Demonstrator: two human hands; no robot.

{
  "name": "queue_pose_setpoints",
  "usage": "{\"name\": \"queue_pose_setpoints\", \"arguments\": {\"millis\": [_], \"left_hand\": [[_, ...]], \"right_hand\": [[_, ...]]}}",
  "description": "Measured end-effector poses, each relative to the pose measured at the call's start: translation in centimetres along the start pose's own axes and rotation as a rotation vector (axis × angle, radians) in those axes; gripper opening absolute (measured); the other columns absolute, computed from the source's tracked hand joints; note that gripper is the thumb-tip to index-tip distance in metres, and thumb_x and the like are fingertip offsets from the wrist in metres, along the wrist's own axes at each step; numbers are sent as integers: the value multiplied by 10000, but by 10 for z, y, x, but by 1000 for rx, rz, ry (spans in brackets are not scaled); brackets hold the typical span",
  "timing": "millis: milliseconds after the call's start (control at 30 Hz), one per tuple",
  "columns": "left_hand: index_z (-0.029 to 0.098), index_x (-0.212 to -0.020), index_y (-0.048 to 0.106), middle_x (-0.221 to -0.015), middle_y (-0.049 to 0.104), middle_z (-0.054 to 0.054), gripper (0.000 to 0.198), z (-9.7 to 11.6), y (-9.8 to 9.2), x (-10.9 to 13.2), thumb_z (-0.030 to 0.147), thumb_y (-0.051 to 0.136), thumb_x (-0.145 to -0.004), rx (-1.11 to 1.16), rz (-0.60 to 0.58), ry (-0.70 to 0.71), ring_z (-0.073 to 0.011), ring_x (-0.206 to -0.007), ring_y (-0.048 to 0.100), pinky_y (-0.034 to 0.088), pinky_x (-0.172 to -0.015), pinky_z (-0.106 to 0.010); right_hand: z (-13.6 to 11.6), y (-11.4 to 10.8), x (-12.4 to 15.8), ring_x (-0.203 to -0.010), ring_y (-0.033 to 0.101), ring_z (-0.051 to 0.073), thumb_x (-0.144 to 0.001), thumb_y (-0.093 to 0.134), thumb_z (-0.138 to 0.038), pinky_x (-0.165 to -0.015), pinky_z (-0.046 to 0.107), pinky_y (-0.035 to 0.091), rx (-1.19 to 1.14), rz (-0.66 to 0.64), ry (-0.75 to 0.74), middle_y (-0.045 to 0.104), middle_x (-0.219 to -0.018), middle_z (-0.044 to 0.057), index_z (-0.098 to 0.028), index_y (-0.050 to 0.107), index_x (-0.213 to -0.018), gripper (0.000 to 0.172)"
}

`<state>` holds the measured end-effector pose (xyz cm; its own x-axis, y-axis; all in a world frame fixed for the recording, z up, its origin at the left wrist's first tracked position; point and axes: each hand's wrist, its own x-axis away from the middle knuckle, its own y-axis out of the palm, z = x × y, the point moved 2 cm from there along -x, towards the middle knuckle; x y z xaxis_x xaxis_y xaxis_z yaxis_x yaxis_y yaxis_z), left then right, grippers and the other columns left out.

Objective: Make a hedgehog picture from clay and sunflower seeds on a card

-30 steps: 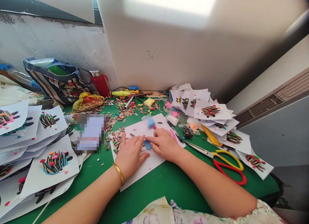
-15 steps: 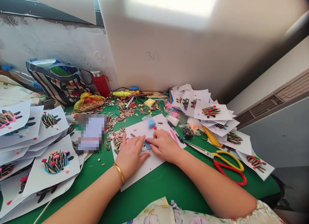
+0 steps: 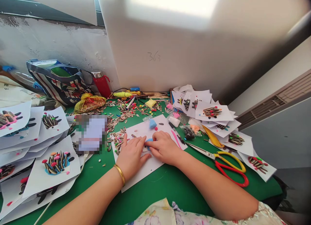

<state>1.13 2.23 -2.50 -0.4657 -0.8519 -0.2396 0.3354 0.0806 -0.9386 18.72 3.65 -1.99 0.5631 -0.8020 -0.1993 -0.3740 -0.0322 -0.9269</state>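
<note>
My left hand (image 3: pixel 131 153) lies flat on a white sheet of paper (image 3: pixel 136 175), fingers stretched, nothing in it. Close to its fingertips is a flattened patch of blue modelling clay (image 3: pixel 149 140) on the sheet. Curled fingers of my right hand (image 3: pixel 166 149) press on that patch, the thumb and index finger at its edge; part of the clay is hidden beneath them. A bagged lump of blue clay (image 3: pixel 152 123) and a small red ball (image 3: pixel 155 128) sit farther up the sheet. Sunflower seeds (image 3: pixel 119 137) cover its left corner.
Scissors (image 3: pixel 215 156) lie right of the sheet, near a black pen (image 3: pixel 177 131) and bagged black clay (image 3: pixel 189 132). Finished seed-hedgehog cards pile up at left (image 3: pixel 31 183) and right (image 3: pixel 225 116). A blurred phone (image 3: pixel 93 134) with a cable, a red bottle (image 3: pixel 101 84) and a bag stand left.
My right fingers have shifted slightly over the blue clay, whose visible shape has changed a little. My left hand stays in place.
</note>
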Motion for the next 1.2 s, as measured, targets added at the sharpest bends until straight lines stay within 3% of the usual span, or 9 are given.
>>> {"name": "queue_pose_setpoints", "arguments": {"millis": [733,967,1200], "left_hand": [[211,-1314,518,-1241,638,-114,539,1,-2,0,404,661,-831,-12,-21,1,-294,-1144,579,92,-1157,-629],[221,-1308,524,-1246,636,-119,520,2,-3,0,407,647,-838,-7,-15,-2,-296,-1153,578,99,-1153,-637],[227,-1307,526,-1249,634,-121,508,0,-2,0,415,631,-846,-10,-6,3,-294,-1150,582,89,-1158,-628]], "right_hand": [[17,-4,3,-903,454,198,-894,557,-233,-835,353,356,-6,49,108,535,-950,53,-301,677,-1199,334],[18,-6,10,-908,470,190,-883,604,-269,-846,342,374,-94,45,-24,530,-953,45,-330,706,-1138,281],[8,-4,9,-912,470,194,-899,584,-280,-844,352,355,-17,1,-84,525,-949,49,-345,702,-1141,278]]}}
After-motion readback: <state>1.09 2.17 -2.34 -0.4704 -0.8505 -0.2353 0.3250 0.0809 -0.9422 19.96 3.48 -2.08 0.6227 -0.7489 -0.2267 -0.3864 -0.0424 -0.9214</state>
